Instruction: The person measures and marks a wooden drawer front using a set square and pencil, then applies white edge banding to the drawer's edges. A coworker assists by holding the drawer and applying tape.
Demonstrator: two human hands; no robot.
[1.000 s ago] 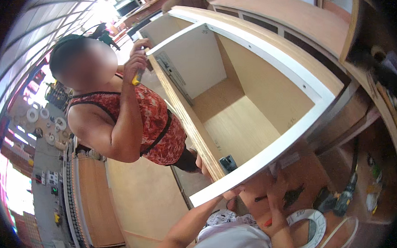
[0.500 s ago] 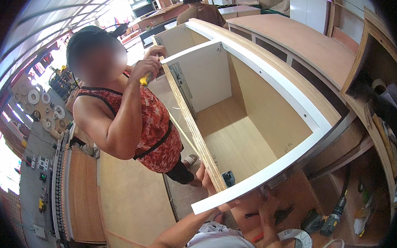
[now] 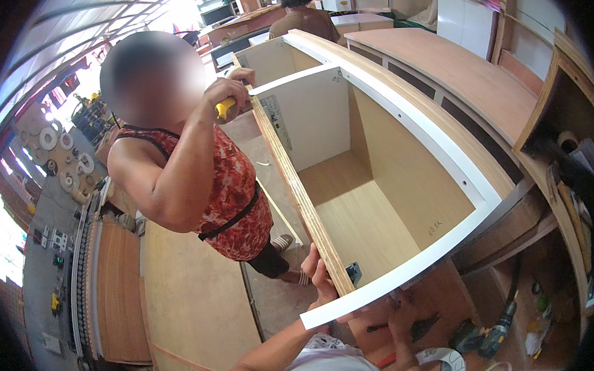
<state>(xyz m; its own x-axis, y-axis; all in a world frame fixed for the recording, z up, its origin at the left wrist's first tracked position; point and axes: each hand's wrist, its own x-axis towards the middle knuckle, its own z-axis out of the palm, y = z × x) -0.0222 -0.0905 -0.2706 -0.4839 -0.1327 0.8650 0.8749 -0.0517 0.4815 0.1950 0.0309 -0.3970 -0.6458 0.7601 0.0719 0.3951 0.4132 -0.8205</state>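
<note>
Workshop floor, both hands [image 3: 321, 278] [image 3: 401, 314] gripping white-edged open cabinet [image 3: 378, 201], small hinge [image 3: 353, 273] inside.

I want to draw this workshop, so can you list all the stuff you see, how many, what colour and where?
cabinet frame: one, white edges with pale wood inside, middle, open side up
co-worker: one, red patterned top, left of the cabinet
yellow-handled tool: one, in the co-worker's hand at the cabinet's far corner
second person: one, dark hat, top, behind the cabinet
plywood sheets: several, brown, on the floor at left
power drill: one, dark, lower right
white round plate-like thing: one, bottom edge
left hand: fingers on the cabinet's near corner
right hand: under the near white edge, grip unclear
</note>
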